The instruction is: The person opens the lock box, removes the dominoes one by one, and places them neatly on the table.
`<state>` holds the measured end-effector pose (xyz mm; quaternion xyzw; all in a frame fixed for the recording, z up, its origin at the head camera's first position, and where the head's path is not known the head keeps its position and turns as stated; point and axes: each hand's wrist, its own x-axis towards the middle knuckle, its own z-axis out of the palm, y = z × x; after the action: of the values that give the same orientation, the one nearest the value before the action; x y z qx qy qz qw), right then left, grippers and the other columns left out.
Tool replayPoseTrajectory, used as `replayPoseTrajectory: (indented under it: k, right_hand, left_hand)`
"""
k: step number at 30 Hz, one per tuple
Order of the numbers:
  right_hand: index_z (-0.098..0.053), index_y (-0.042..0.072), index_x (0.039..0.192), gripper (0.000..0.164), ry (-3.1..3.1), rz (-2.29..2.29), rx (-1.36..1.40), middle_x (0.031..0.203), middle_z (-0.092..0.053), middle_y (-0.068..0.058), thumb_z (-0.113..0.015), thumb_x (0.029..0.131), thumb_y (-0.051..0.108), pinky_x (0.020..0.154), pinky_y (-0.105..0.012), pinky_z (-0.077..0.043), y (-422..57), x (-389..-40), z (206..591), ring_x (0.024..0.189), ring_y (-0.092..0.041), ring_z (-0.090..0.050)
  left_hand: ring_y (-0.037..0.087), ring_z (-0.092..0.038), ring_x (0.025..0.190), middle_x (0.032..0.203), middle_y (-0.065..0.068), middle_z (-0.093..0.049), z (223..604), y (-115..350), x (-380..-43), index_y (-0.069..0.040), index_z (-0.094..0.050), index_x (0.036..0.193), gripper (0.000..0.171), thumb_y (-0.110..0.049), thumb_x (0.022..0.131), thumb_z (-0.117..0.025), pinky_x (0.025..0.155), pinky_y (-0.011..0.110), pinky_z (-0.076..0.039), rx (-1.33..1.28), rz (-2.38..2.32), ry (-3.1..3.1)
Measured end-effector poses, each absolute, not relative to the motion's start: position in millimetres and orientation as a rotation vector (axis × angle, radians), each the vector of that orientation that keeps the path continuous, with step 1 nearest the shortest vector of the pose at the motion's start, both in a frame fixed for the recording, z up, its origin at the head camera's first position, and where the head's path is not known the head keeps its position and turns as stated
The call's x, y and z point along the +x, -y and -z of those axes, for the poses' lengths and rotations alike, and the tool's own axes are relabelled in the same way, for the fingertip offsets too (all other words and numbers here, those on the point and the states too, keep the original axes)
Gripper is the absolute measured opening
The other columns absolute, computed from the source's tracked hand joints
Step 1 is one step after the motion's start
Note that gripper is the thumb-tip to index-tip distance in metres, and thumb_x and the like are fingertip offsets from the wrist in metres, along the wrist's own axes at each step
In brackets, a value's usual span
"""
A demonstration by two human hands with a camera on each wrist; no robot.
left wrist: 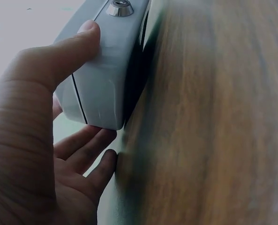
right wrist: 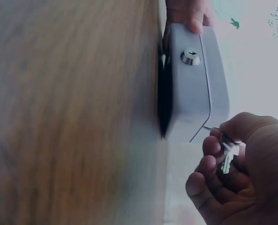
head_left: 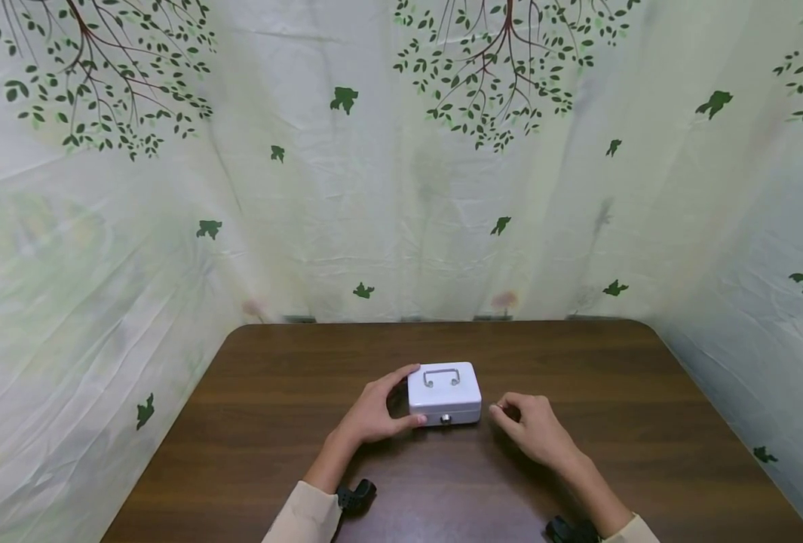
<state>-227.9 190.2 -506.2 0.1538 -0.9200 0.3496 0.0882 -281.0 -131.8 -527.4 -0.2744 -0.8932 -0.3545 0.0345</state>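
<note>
A small white cash box (head_left: 445, 394) with a wire handle on its lid sits on the table, lid closed. Its round silver lock (right wrist: 191, 57) faces the person, and no key is in the slot. My left hand (head_left: 377, 411) grips the box's left end, thumb on the front face by the lock and fingers at the far side. Just off the right end, my right hand (head_left: 535, 431) pinches a small key between thumb and index finger, its thin tip poking out towards the box. A second key (right wrist: 227, 161) dangles beneath the pinch, over the curled fingers.
The brown wooden table (head_left: 306, 354) has rounded far corners. Behind and beside it hangs a pale curtain (head_left: 428, 249) printed with leaves and branches. A black wrist strap device (head_left: 357, 497) sits at the left cuff, another (head_left: 569, 530) at the right.
</note>
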Motion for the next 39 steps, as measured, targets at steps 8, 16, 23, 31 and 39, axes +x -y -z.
replayPoseTrajectory:
  k: [8,16,23,31,39]
  right_hand:
    - [-0.064,0.024,0.074,0.024,2.545,-1.022,0.505,0.064,-0.052,0.017,-0.074,0.095,0.016,0.053,-0.018,-0.040,-185,-224,504,0.057,0.001,-0.042]
    - [-0.065,0.025,0.076,0.022,2.463,-0.993,0.507,0.067,-0.055,0.017,-0.076,0.092,0.014,0.054,-0.018,-0.041,-181,-221,501,0.059,-0.003,-0.046]
    - [-0.066,0.026,0.077,0.022,2.459,-0.995,0.570,0.070,-0.057,0.018,-0.077,0.091,0.014,0.055,-0.018,-0.043,-173,-221,500,0.060,0.001,-0.046]
    - [-0.066,0.025,0.075,0.023,2.459,-1.017,0.628,0.071,-0.060,0.017,-0.078,0.090,0.013,0.055,-0.016,-0.042,-162,-224,500,0.060,0.001,-0.046]
    - [-0.067,0.024,0.075,0.022,2.454,-1.026,0.662,0.070,-0.059,0.017,-0.079,0.089,0.012,0.054,-0.016,-0.042,-155,-224,498,0.059,0.002,-0.045]
  left_hand:
    - [0.019,-0.057,0.136,0.151,-0.001,-0.057,526,130,-281,-0.033,-0.042,0.156,0.089,-0.062,0.080,-0.080,0.114,0.051,-0.047,-0.818,1.127,2.747]
    - [0.017,-0.063,0.128,0.145,-0.001,-0.062,527,128,-282,-0.031,-0.046,0.153,0.085,-0.060,0.081,-0.080,0.113,0.048,-0.049,-0.795,1.185,2.733]
    - [0.019,-0.065,0.127,0.144,0.000,-0.063,526,128,-282,-0.032,-0.046,0.153,0.084,-0.059,0.082,-0.080,0.112,0.047,-0.050,-0.750,1.252,2.756]
    - [0.020,-0.068,0.122,0.138,0.001,-0.067,525,129,-287,-0.028,-0.047,0.154,0.082,-0.057,0.084,-0.080,0.108,0.046,-0.054,-0.730,1.347,2.757]
    - [0.020,-0.070,0.118,0.134,0.003,-0.069,523,128,-290,-0.029,-0.049,0.152,0.079,-0.056,0.085,-0.080,0.105,0.044,-0.057,-0.720,1.373,2.739]
